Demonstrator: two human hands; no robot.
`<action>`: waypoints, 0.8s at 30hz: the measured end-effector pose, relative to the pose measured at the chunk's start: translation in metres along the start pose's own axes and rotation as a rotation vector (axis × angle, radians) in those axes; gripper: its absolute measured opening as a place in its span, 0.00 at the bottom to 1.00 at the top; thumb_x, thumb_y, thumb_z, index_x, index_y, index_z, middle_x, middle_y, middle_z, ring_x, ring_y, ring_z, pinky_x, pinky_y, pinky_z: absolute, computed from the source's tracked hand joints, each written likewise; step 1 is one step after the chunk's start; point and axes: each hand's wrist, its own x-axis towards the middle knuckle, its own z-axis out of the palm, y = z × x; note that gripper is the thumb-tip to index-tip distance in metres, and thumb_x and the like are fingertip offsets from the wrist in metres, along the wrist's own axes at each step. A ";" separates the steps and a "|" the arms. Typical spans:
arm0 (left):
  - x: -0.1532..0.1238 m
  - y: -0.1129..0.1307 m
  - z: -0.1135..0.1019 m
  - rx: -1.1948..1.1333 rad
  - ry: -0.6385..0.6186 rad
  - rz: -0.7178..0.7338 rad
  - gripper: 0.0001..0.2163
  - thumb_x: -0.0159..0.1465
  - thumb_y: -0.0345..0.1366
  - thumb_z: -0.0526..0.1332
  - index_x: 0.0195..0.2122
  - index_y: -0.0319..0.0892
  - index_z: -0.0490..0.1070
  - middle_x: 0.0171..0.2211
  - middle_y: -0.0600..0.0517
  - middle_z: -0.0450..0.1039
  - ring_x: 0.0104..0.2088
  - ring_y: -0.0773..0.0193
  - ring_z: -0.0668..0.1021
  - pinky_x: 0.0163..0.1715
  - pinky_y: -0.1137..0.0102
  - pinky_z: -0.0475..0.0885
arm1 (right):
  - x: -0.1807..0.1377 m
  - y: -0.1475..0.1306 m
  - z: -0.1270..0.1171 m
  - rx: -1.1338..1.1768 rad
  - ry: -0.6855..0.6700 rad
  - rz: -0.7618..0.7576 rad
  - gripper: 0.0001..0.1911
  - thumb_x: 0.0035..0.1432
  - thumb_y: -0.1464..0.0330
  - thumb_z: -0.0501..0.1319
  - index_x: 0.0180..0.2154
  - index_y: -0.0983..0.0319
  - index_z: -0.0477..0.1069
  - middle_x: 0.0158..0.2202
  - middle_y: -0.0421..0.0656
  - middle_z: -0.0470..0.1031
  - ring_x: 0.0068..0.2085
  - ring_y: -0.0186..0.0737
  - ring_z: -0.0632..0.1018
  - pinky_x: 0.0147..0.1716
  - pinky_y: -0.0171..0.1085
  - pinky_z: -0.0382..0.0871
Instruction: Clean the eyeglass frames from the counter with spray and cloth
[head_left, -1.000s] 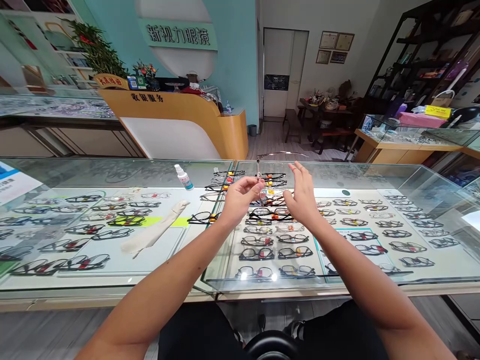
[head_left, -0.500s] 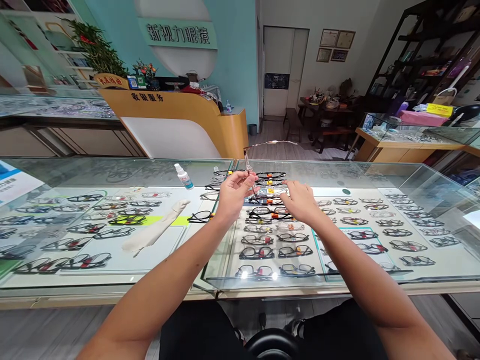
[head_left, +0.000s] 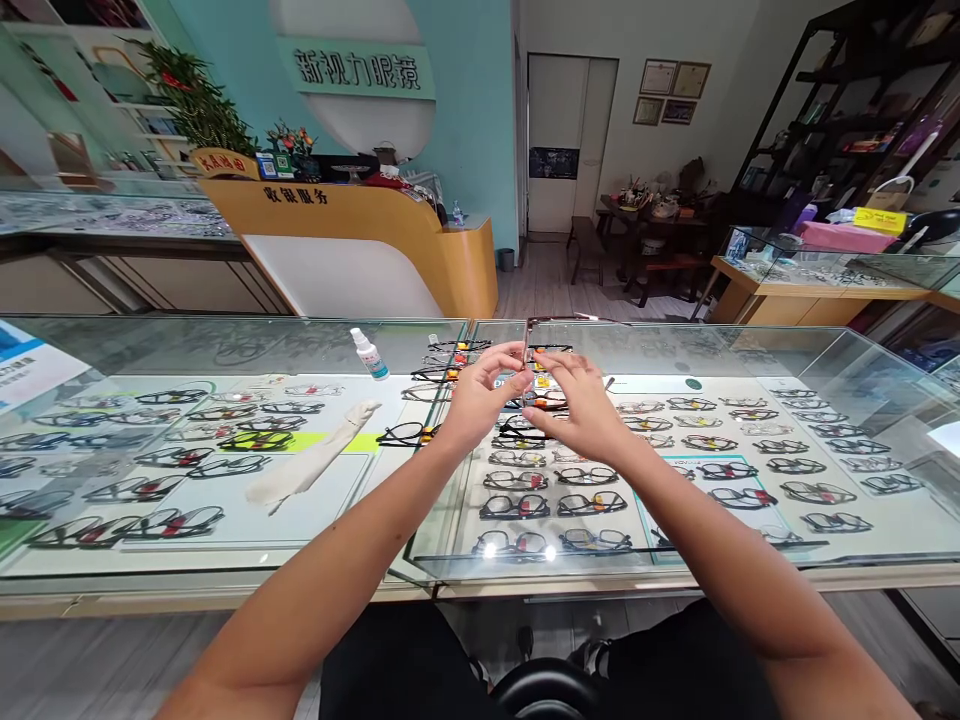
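A pair of eyeglasses is held up on edge above the display counter, in the fingers of my left hand. One thin dark temple stretches out to the right over the counter's far edge; the other temple's tip shows just past my right hand. My right hand is close on the right side of the glasses, thumb and fingers spread apart around the lens area. Whether its fingertips touch the frame I cannot tell. Both hands hide most of the lenses.
Beneath the glass counter lie rows of eyeglasses. On the left are a white spray bottle and a cream cloth pouch. Farther back stand a wooden cash desk and another glass case.
The glasses have moved right and slightly down in my left hand, and turned somewhat. My right hand has come left to them, with its thumb and fingers now spread.
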 end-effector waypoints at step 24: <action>0.061 0.001 -0.109 0.222 0.579 0.350 0.17 0.61 0.30 0.68 0.49 0.46 0.67 0.33 0.56 0.75 0.38 0.63 0.85 0.50 0.65 0.80 | 0.001 0.020 0.008 0.101 0.150 0.055 0.29 0.77 0.53 0.57 0.68 0.65 0.71 0.62 0.62 0.80 0.64 0.65 0.80 0.66 0.65 0.73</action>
